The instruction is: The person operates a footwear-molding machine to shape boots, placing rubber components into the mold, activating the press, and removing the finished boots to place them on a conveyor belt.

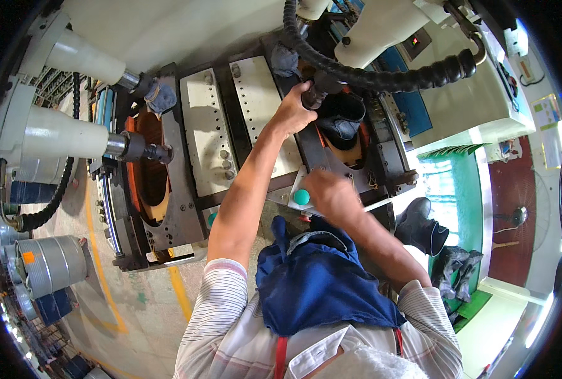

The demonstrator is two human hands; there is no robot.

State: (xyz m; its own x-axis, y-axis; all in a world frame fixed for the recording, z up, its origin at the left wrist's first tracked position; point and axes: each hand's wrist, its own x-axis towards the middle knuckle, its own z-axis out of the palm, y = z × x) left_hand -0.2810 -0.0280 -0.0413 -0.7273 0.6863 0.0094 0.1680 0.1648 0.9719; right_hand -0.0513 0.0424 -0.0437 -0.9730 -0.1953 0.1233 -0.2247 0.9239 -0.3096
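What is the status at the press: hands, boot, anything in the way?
Left hand gripping dark handle above black boot in mould. Right hand resting by round green button. Black ribbed hose arcs overhead.

Small dark display (pixel 415 42) showing red digits, sitting on machine panel, upper right. Yellow-green rectangular notice (pixel 546 111) hanging on white wall, far right. Orange label (pixel 28 257) sticking on grey drum, lower left.

left hand (pixel 291 112): arm stretched forward, grip closed | right hand (pixel 331 194): lower, elbow bent, fingers curled
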